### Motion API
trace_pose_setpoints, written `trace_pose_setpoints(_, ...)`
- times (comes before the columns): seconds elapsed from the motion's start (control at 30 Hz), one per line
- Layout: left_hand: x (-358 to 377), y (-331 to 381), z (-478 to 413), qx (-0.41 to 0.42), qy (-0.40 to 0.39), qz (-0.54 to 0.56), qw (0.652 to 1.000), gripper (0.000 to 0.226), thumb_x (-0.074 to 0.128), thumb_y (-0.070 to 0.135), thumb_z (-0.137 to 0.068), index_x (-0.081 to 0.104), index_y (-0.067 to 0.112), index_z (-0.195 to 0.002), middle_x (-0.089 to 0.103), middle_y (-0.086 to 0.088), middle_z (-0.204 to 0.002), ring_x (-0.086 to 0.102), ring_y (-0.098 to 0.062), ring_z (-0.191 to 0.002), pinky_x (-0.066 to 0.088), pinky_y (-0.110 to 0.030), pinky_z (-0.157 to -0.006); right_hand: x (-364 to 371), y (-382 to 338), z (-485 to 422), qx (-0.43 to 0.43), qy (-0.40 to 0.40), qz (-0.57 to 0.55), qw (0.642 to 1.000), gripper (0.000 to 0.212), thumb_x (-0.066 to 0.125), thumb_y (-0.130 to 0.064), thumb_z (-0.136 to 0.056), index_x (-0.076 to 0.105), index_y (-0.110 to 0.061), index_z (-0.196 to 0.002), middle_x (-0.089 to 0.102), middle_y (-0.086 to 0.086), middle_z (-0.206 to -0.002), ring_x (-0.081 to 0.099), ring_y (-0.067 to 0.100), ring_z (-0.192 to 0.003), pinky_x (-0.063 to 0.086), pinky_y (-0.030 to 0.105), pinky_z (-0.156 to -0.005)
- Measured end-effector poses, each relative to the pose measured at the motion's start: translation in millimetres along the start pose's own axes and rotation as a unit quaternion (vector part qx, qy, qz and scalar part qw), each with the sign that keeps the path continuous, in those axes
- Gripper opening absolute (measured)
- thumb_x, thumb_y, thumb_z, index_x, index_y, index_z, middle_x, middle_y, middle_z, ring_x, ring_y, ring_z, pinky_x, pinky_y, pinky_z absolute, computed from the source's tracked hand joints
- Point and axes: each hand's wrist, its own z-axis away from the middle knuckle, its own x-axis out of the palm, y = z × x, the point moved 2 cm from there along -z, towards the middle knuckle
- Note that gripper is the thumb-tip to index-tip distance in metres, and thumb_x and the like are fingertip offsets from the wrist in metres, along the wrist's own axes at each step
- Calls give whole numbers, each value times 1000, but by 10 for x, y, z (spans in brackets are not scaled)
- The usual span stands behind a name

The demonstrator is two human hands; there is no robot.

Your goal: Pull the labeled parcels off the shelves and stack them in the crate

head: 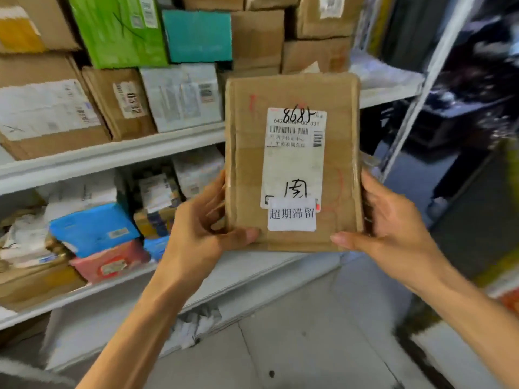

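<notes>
The left hand (207,231) grips the lower left edge of a flat cardboard parcel (247,164), with its thumb lying across the front near the bottom corner and its fingers curled round behind. The right hand (393,228) clasps the lower right edge the same way, thumb pointing inward along the bottom of the front face. Between the two, the parcel stands upright in the air, face toward the person, out in front of the shelves and touching none of them. A white shipping label (295,153) with a barcode and handwritten marks sits on its front. A smaller white sticker (292,214) with printed characters overlaps the label's foot. Behind and to the left, the upper shelf (112,155) carries brown cartons, a green box (118,29) and a teal box (196,35). The lower shelf (252,265) holds soft packets, among them a blue packet (92,228) and a pink packet (109,262). Grey floor (309,346) lies below.
</notes>
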Motion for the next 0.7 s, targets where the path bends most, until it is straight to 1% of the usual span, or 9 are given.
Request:
trace_pose_setpoints(0.1, 555, -99, -319, 0, -86, 5, 996, 84, 76, 1, -68, 44, 19, -144, 65, -1, -128, 59, -21, -122, 45, -54, -102, -470, 173, 247, 41, 75, 28, 996, 103, 79, 4, -65, 33, -31, -149, 59, -16, -133, 54, 6, -125, 42, 43, -108)
trace_pose_setpoints(0.17, 919, -152, -510, 1, -135, 16, 991, 86, 77, 3, -66, 45, 26, -143, 65, 3, -128, 57, -18, -123, 43, -53, -104, -737, 268, 449, 68, 129, 43, 988, 103, 74, 17, -69, 30, -29, -150, 58, -19, -133, 52, 2, -126, 43, 35, -108)
trace_pose_setpoints(0.23, 1270, -210, -685, 6, -194, 20, 981, 88, 78, 5, -66, 43, 27, -144, 62, 6, -131, 54, -15, -127, 40, -50, -108, -943, 331, 646, 93, 179, 55, 978, 105, 71, 21, -69, 28, -28, -151, 57, -22, -133, 50, -1, -127, 41, 30, -108)
trace_pose_setpoints(0.3, 1615, -281, -852, 6, -254, 27, 967, 90, 80, 4, -66, 41, 20, -146, 60, 6, -134, 53, -14, -128, 42, -44, -107, -1121, 398, 829, 111, 233, 70, 964, 104, 72, 20, -68, 30, -28, -149, 57, -24, -132, 49, -1, -127, 42, 25, -106)
trace_pose_setpoints(0.37, 1957, -340, -1000, -4, -313, 43, 949, 93, 83, 0, -64, 42, 20, -146, 61, 6, -134, 54, -14, -127, 49, -37, -102, -1268, 456, 996, 126, 287, 85, 946, 99, 74, 10, -67, 32, -28, -148, 60, -19, -131, 53, 3, -125, 48, 25, -99)
trace_pose_setpoints(0.47, 2482, -391, -1196, -6, -406, 63, 912, 88, 81, -7, -65, 47, 22, -140, 64, 7, -129, 58, -14, -121, 51, -37, -98, -1431, 526, 1232, 158, 369, 70, 913, 95, 71, 0, -67, 31, -25, -150, 63, -9, -129, 61, 12, -118, 54, 29, -86)
trace_pose_setpoints(0.57, 3010, -431, -1356, 6, -485, 61, 872, 83, 80, -3, -64, 50, 20, -138, 66, 9, -124, 61, -12, -117, 51, -39, -98, -1552, 595, 1450, 188, 453, 69, 869, 98, 72, -4, -66, 29, -27, -151, 59, -6, -134, 60, 16, -119, 55, 34, -89)
trace_pose_setpoints(0.63, 3355, -453, -1413, 18, -534, 61, 843, 83, 80, 0, -64, 49, 18, -139, 68, 12, -120, 62, -9, -115, 51, -33, -96, -1599, 635, 1595, 202, 504, 80, 836, 99, 74, -2, -66, 30, -25, -151, 58, -5, -135, 59, 17, -120, 54, 37, -92)
trace_pose_setpoints(0.7, 3700, -492, -1424, 21, -580, 60, 812, 84, 81, -6, -66, 49, 19, -139, 69, 16, -116, 63, -4, -112, 53, -26, -92, -1598, 697, 1746, 218, 553, 84, 800, 99, 75, 4, -68, 30, -24, -151, 56, -4, -137, 57, 16, -122, 54, 36, -92)
